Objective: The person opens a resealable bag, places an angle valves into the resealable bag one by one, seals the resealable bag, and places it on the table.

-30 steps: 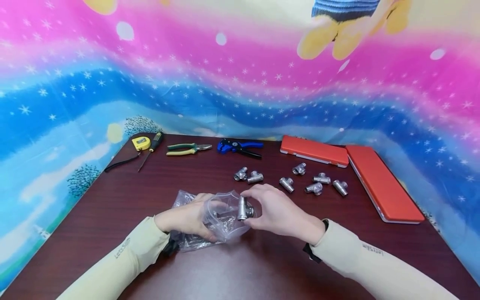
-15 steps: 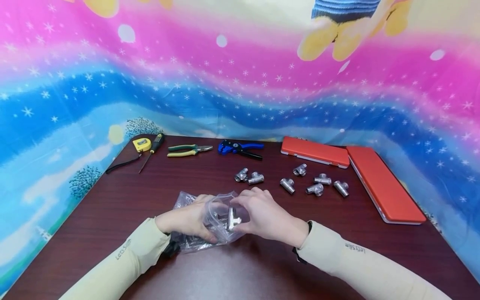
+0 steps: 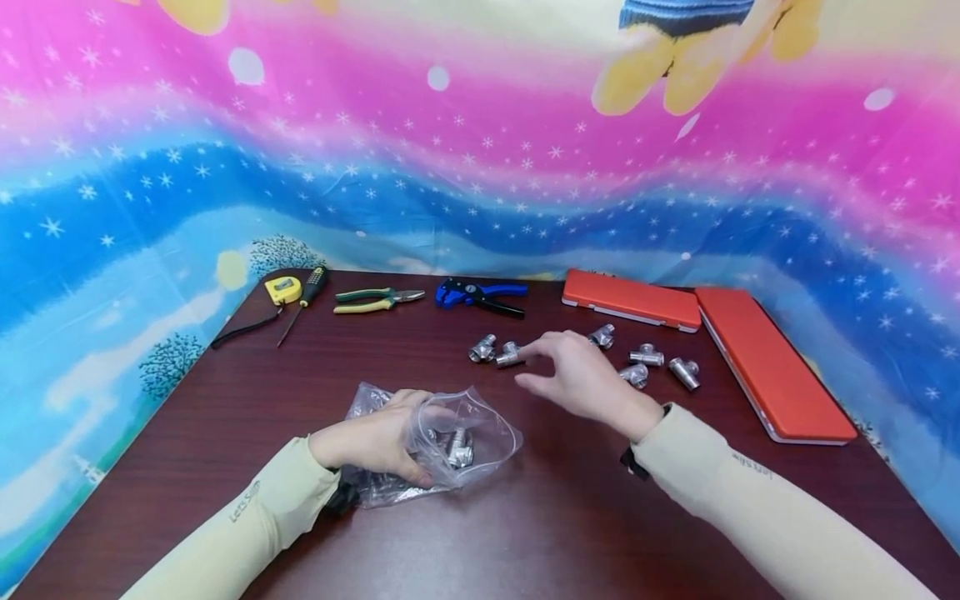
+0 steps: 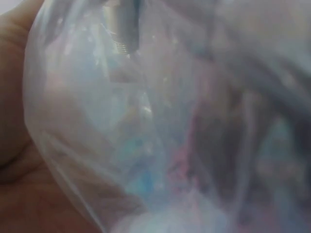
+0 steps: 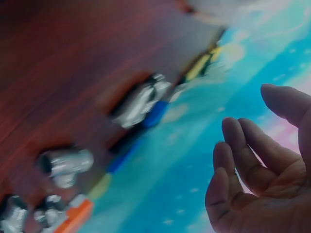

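Observation:
My left hand grips a clear plastic bag around its mouth, which faces right. Inside lies a shiny metal tee fitting; the left wrist view shows a threaded metal end through the blurred plastic. To the right, my right hand hovers over the table, its fingers apart and nothing between them. Its fingertips are near a tee fitting beside another one. More tee fittings lie beyond the hand, which partly hides some. In the right wrist view, that hand looks relaxed.
Along the back edge lie a yellow tape measure, a screwdriver, pliers and a blue-black wire stripper. Two flat red cases sit at the back right. A printed cloth hangs behind the dark wooden table.
My right hand put a tee fitting into the bag, let it go and moved right and back toward the fittings on the table. The left hand stayed on the bag.

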A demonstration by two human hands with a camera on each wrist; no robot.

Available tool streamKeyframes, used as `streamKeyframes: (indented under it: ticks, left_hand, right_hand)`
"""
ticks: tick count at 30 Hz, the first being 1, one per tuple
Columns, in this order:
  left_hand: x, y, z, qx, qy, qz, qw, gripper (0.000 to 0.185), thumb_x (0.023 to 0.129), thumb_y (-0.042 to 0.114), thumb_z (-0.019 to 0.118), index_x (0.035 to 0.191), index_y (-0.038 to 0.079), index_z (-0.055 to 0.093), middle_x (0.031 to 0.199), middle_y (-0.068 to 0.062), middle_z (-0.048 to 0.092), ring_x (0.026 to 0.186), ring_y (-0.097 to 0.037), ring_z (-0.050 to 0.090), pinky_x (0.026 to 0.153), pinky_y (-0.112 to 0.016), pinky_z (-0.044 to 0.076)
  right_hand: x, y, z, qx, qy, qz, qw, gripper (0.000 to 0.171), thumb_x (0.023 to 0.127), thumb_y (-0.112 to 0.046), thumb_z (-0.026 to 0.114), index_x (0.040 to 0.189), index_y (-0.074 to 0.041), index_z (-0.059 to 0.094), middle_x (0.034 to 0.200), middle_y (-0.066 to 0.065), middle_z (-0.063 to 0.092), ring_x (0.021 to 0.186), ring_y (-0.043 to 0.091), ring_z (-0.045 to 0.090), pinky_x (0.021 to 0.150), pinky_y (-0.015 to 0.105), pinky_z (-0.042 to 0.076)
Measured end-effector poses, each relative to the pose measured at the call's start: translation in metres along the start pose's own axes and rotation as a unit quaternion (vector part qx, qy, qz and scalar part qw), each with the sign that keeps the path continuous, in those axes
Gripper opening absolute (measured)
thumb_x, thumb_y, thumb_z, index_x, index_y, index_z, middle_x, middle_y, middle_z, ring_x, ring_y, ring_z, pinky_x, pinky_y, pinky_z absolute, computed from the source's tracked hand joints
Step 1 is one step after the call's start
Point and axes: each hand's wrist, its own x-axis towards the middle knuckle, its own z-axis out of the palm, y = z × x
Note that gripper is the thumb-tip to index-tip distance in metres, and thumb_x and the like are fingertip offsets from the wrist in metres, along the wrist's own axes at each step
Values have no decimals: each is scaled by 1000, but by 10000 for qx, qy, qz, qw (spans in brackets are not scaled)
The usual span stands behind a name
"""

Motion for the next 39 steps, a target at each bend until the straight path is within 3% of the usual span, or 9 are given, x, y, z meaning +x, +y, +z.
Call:
streamKeyframes:
  ticks: [7,12,17,22,27,31,36,39]
  left_hand:
    - [-1,1,1,-32,22,-50,10000,81,67,35,90,138,17,55,139,-16,44,132,-36,32,101,-56,38]
    - [-1,3,4,12,93,32,10000,80,66,35,91,136,15,57,135,-14,46,128,-34,35,101,-54,38]
    - [4,6,7,159,88,116,9998,79,66,34,90,136,16,57,134,-11,48,127,-32,37,102,-52,37]
    - [7,8,6,356,53,202,9991,80,66,36,90,137,17,57,133,-10,48,125,-31,38,102,-51,37]
    - [8,8,2,502,111,231,9984,81,65,37,90,137,18,56,132,-11,49,124,-31,39,102,-51,37]
    - [6,9,0,462,96,136,9988,83,65,38,90,138,19,56,132,-10,50,123,-30,40,102,-50,37]
    - [4,11,-1,432,76,0,9990,83,65,38,90,139,21,56,135,-12,50,125,-32,41,103,-52,36]
    - [2,11,-1,460,83,-24,9989,82,65,36,90,138,20,56,136,-13,50,126,-34,41,104,-54,35]
  right_hand:
    - [47,36,15,484,-596,955,9925,37,90,-27,74,118,-3,71,113,10,70,102,25,64,87,42,51]
    - [82,42,33,217,-1063,1381,9845,47,90,-35,73,123,-1,68,118,11,68,108,26,61,95,45,47]
    - [105,40,47,-432,-1540,1758,9714,48,84,-53,74,102,-9,71,96,4,69,94,23,60,100,54,33]
    - [115,36,54,-553,-1688,1895,9657,41,80,-52,78,80,-12,67,78,3,64,82,22,59,106,60,23]
    - [115,29,53,-424,-1578,1825,9695,37,79,-45,81,75,-10,69,72,5,65,78,22,59,102,57,26]
    - [104,22,43,-134,-1233,1641,9786,35,78,-43,81,86,-9,75,79,2,68,82,20,60,95,48,37]
    - [70,11,22,368,-405,977,9937,48,78,-36,82,113,-4,70,101,6,69,92,21,61,82,37,51]
    - [39,3,14,501,111,443,9977,51,76,-33,84,116,-4,69,106,8,68,95,22,61,84,38,51]
